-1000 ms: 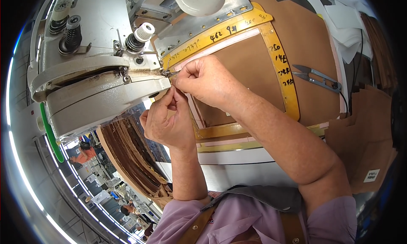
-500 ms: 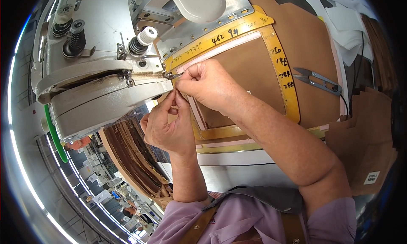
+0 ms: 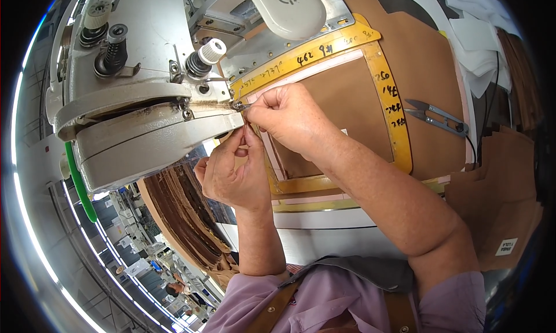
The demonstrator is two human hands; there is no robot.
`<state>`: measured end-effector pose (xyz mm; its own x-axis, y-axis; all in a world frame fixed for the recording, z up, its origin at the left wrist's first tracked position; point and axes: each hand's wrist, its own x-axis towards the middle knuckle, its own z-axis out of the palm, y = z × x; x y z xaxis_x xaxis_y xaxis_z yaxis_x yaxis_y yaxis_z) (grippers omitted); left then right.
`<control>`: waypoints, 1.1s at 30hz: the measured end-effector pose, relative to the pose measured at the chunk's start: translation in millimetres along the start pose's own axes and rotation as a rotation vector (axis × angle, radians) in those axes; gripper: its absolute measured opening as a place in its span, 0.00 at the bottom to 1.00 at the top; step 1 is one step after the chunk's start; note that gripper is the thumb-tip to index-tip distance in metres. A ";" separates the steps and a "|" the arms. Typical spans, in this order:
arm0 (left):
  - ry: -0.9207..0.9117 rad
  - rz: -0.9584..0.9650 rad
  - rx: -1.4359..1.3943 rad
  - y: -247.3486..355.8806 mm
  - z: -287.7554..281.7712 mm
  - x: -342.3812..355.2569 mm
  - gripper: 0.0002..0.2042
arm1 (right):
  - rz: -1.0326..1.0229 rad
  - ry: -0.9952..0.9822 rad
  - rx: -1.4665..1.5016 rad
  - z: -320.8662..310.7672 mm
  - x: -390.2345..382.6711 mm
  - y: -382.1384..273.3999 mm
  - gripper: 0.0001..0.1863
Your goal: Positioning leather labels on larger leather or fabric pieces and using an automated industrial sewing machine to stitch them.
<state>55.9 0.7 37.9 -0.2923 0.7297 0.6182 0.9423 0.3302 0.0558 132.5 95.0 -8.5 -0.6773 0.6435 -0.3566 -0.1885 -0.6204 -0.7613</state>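
Observation:
Both my hands meet at the needle end of a white sewing machine (image 3: 133,136). My right hand (image 3: 295,119) is closed in a pinch beside the machine's needle area, with a small metal part at its fingertips. Just below it, my left hand (image 3: 234,171) has its thumb and forefinger pressed together, pointing up. Whatever either pinch holds is too small to make out. Beneath my right hand and forearm lies a yellow frame (image 3: 399,136) with handwritten marks, around a brown panel (image 3: 330,95) edged in pale pink strips.
Thread snips (image 3: 437,117) with dark blades lie on brown sheet material (image 3: 428,55) right of the frame. White cloth (image 3: 472,37) sits at the far right, more brown pieces (image 3: 492,194) below it. A stack of brown pieces (image 3: 185,211) stands left of my left forearm.
The whole view has shifted slightly, with the machine and frame appearing a little lower and further right. Both hands keep their pinches at the needle end.

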 end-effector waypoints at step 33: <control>-0.051 -0.102 -0.098 4.5 4.3 -1.3 0.05 | -0.674 0.225 -0.697 -4.4 1.9 -3.2 0.06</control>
<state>59.8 3.8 34.0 -0.3931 0.7254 0.5650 0.9179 0.3459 0.1946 134.9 100.2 -9.1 -0.4184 0.8793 0.2276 0.0242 0.2613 -0.9649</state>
